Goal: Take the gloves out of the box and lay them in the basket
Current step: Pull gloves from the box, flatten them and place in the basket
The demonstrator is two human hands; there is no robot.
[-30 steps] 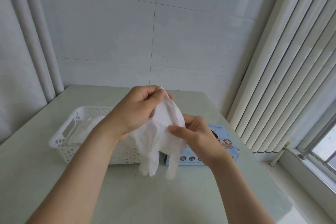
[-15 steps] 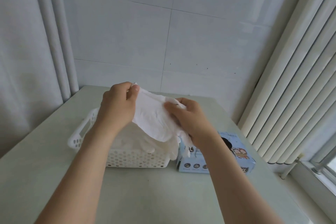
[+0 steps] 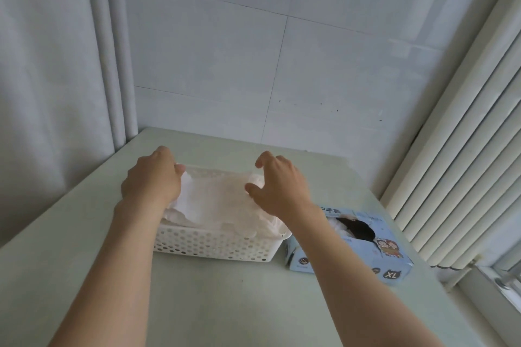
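Note:
A white perforated basket (image 3: 214,245) stands on the pale table, filled with thin white gloves (image 3: 217,200). The top glove lies spread flat across the pile. My left hand (image 3: 153,180) rests over the basket's left end, its fingers curled on the glove's left edge. My right hand (image 3: 277,186) hovers over the basket's right end with fingers spread, thumb touching the glove. To the right of the basket lies the light-blue glove box (image 3: 377,253), its oval opening dark, with a bit of white glove showing inside.
The table (image 3: 197,304) meets a tiled wall behind the basket. A pale curtain hangs at the left, vertical blinds (image 3: 462,149) and a window sill at the right. Bare table surface lies in front of the basket.
Both hands have lowered the glove from chest height down onto the pile in the basket. My right hand has opened and let go of it.

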